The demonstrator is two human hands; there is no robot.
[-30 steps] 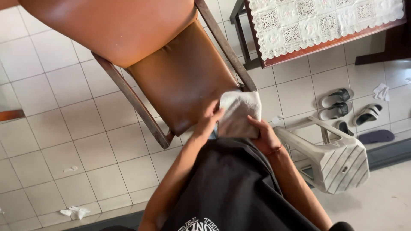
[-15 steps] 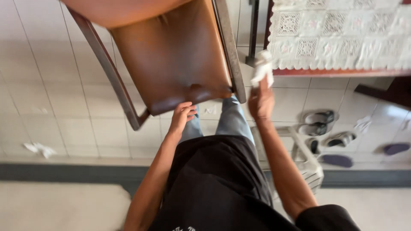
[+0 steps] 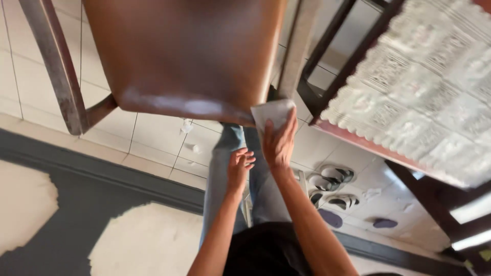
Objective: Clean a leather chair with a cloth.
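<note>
Cloth (image 3: 273,112), white and folded, sat at twelve o'clock from the right hand (image 3: 279,145), whose fingers lay spread flat over it and pressed it against the front corner of the brown chair seat (image 3: 189,51), a grip suited to rubbing that edge. The left hand (image 3: 238,166) hung at eight o'clock from the right, empty, fingers loosely curled, touching nothing but perhaps the jeans. Sandals (image 3: 332,186) lay on the tiled floor at four o'clock, under a lace-covered table (image 3: 424,102).
</note>
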